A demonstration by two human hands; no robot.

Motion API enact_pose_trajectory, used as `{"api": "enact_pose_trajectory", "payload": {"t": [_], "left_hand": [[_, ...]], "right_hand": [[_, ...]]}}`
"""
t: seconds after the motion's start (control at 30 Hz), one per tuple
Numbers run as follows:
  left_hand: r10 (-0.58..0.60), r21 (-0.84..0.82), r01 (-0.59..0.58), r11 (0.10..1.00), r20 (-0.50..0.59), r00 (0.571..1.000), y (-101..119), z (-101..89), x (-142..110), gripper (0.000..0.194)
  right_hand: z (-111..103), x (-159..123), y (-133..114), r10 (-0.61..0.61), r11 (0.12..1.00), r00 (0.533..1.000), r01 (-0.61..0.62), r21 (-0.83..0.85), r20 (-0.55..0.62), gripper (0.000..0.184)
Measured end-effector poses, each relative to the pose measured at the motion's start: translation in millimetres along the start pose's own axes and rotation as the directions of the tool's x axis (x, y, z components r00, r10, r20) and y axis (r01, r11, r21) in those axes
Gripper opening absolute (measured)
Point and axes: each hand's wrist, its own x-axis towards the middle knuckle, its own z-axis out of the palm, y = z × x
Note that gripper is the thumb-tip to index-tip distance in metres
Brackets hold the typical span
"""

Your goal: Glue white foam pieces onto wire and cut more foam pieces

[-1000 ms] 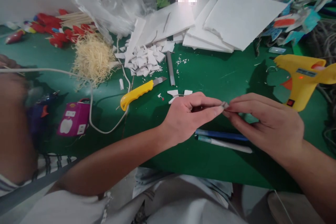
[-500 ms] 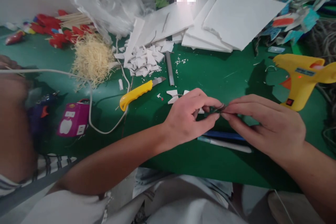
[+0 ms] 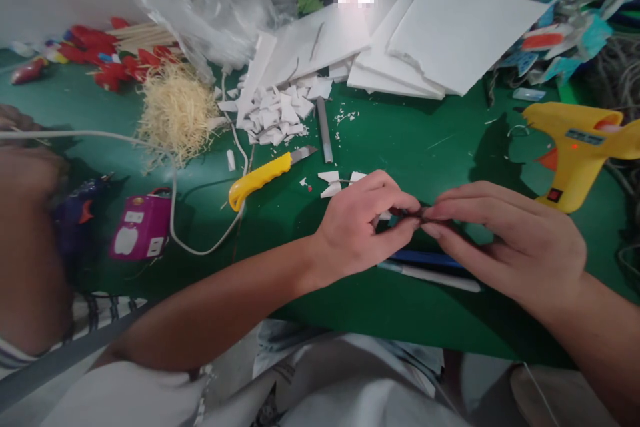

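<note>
My left hand and my right hand meet fingertip to fingertip above the green table. Both pinch a thin, dark, wire-like strand, mostly hidden by the fingers. White cut foam pieces joined by a thin strand lie just past my left hand, which partly covers them. Below the hands lie a blue stick and a white stick, side by side. A yellow glue gun with a lit red light stands beyond my right hand.
A yellow craft knife lies left of centre, blade bare, near a grey rod. Foam scraps, foam sheets and straw fill the back. A white cord loops by a purple box. Another person's arm is at left.
My left fingertips have shifted slightly left and parted a little from my right fingertips, showing more of the dark strand between them. The things on the table stay put.
</note>
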Motion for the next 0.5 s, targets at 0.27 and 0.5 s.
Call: {"api": "enact_pose_trajectory", "payload": {"t": [0.27, 0.5], "left_hand": [[-0.085, -0.125, 0.081, 0.989, -0.028, 0.996, 0.1, 1.3, 0.2, 0.003], [-0.042, -0.034, 0.042, 0.999, -0.009, 0.999, 0.3, 1.6, -0.4, 0.006]], "right_hand": [[2.2, -0.6, 2.3, 0.058, 0.998, 0.998, -0.058, 0.023, 0.007, 0.019], [7.1, -1.3, 4.4, 0.087, 0.996, 0.996, -0.087, 0.010, -0.014, 0.010]]}}
